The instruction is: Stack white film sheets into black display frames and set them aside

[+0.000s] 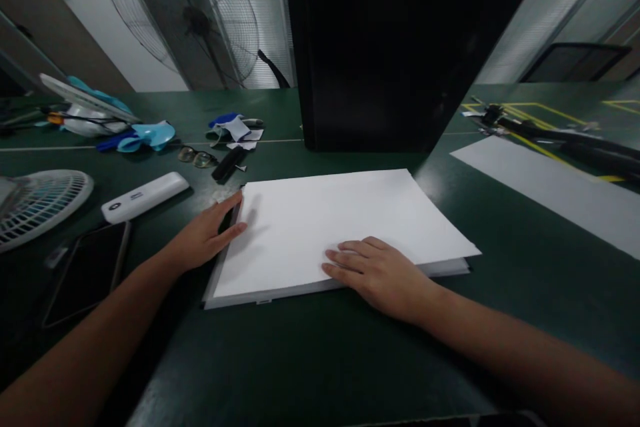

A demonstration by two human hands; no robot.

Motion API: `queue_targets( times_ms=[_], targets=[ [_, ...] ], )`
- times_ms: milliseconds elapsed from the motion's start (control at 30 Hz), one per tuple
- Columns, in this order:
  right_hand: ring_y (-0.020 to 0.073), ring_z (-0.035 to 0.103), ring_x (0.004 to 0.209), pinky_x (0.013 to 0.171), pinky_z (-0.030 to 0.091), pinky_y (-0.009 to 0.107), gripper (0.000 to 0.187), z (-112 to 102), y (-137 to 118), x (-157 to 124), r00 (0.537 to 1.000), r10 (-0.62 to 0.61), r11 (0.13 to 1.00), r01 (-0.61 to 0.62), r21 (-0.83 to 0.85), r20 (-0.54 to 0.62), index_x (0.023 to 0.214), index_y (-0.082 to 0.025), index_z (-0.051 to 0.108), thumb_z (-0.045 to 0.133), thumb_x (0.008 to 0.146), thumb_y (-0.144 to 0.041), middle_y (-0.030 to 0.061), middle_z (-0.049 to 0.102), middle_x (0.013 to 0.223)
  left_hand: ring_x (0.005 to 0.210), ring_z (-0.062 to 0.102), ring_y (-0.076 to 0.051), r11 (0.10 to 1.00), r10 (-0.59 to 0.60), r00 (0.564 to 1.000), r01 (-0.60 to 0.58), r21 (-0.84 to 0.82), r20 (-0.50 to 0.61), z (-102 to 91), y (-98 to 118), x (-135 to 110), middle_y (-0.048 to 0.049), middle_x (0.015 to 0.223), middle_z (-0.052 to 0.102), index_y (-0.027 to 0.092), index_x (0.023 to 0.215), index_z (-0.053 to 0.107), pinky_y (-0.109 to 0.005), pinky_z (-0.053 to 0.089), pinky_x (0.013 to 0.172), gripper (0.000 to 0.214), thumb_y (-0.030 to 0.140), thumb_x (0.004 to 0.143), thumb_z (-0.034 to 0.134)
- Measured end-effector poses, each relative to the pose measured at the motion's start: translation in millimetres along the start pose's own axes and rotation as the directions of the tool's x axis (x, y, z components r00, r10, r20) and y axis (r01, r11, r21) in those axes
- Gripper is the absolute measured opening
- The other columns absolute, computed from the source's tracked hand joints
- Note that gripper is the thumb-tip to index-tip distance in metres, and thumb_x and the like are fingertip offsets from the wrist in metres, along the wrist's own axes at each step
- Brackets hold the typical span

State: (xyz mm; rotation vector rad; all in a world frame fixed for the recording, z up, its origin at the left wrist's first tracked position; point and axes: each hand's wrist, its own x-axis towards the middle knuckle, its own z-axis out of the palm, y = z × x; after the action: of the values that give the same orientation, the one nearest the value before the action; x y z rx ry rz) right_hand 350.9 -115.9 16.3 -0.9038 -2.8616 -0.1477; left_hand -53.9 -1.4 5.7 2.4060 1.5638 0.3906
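Note:
A white sheet lies over a flat, pale panel-like thing, whose edge shows along the front and at the lower right. My left hand is at the left edge of the sheet, thumb on its surface and fingers along the side, apart from each other. Flat on the sheet near its front edge rests my right hand, with its fingers stretched out and nothing in them. What the panel is, I cannot make out under the sheet.
A large black panel stands behind the sheet. On the left are a phone, a white power bank, a small white fan and glasses. To the right lies a long white sheet beside black cables.

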Motion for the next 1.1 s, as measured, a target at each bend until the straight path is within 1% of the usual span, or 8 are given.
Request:
queue_targets(
  times_ms=[133,233,400,533,633,700,867,1100],
  targets=[
    [0.0246,0.057,0.139,0.112,0.052,0.048,0.043,-10,18,-1,1.000,0.019,0.984,-0.018,0.176,-0.001,0.152,-0.026,0.061,0.051,0.111,-0.035,0.0053,0.057,0.155,0.158,0.039,-0.042,0.998,0.028,0.997,-0.032,0.055,0.071,0.7,-1,0,-0.0134,0.178,0.028,0.023,0.166,0.044,-0.060,0.034,0.128,0.096,0.087,0.093,0.048],
    [0.0209,0.055,0.141,0.122,0.044,0.045,0.044,-22,74,-23,0.938,0.342,0.935,-0.333,0.124,-0.060,0.150,-0.029,0.063,0.052,0.110,-0.042,0.0028,0.060,0.151,0.158,0.038,-0.043,0.997,0.025,0.994,-0.032,0.070,0.104,-0.9,0,0,-0.0108,0.180,0.022,0.025,0.157,0.058,-0.061,0.038,0.125,0.090,0.088,0.092,0.047],
    [0.0311,0.032,0.158,0.131,0.025,0.055,0.058,-31,184,-112,0.446,0.874,0.454,-0.891,-0.004,-0.191,0.159,-0.014,0.053,0.039,0.110,-0.041,0.0137,0.043,0.165,0.156,0.041,-0.042,0.998,0.024,0.993,-0.030,0.051,0.118,-4.2,5,-1,-0.0131,0.177,0.031,0.023,0.156,0.058,-0.058,0.053,0.113,0.092,0.088,0.092,0.048],
    [0.0512,0.028,0.155,0.116,0.030,0.076,0.080,-18,218,-166,0.029,0.998,0.027,-0.999,-0.033,-0.064,0.163,-0.003,0.043,0.041,0.107,-0.059,0.0326,0.032,0.165,0.155,0.042,-0.044,0.998,0.020,0.992,-0.027,0.048,0.127,-5.9,8,0,-0.0128,0.177,0.032,0.024,0.156,0.058,-0.057,0.056,0.110,0.095,0.091,0.090,0.049],
    [0.0556,0.047,0.138,0.105,0.035,0.075,0.086,-9,224,-169,-0.134,0.991,-0.132,-0.988,-0.077,0.026,0.149,0.001,0.059,0.045,0.103,-0.071,0.0408,0.051,0.143,0.156,0.042,-0.043,0.999,0.017,0.989,-0.022,0.037,0.145,-5.7,7,0,-0.0131,0.178,0.028,0.022,0.158,0.056,-0.055,0.053,0.114,0.100,0.093,0.089,0.046],
    [0.0540,0.047,0.137,0.106,0.036,0.070,0.096,-5,225,-163,-0.154,0.988,-0.154,-0.983,-0.098,0.002,0.149,0.004,0.056,0.049,0.099,-0.078,0.0420,0.050,0.142,0.157,0.040,-0.042,0.999,0.023,0.988,-0.030,0.040,0.155,-4.7,6,0,-0.0137,0.178,0.026,0.020,0.160,0.054,-0.055,0.050,0.118,0.102,0.094,0.090,0.044],
    [0.0440,0.022,0.156,0.119,0.028,0.059,0.091,1,225,-159,-0.040,0.999,-0.043,-0.993,-0.108,-0.025,0.163,-0.008,0.041,0.040,0.104,-0.077,0.0325,0.026,0.166,0.163,0.026,-0.041,0.995,0.058,0.988,-0.068,0.066,0.143,-3.6,11,-1,-0.0172,0.177,0.025,0.013,0.160,0.051,-0.059,0.041,0.124,0.112,0.098,0.089,0.034],
    [0.0290,0.057,0.128,0.111,0.047,0.053,0.055,-5,222,-151,-0.033,0.997,-0.026,-0.995,-0.101,0.072,0.138,-0.018,0.064,0.049,0.108,-0.062,0.0156,0.060,0.139,0.165,0.021,-0.037,0.996,0.056,0.987,-0.065,0.060,0.151,-1.7,9,1,-0.0170,0.177,0.024,0.013,0.161,0.051,-0.059,0.026,0.131,0.115,0.099,0.088,0.031]
  ],
)
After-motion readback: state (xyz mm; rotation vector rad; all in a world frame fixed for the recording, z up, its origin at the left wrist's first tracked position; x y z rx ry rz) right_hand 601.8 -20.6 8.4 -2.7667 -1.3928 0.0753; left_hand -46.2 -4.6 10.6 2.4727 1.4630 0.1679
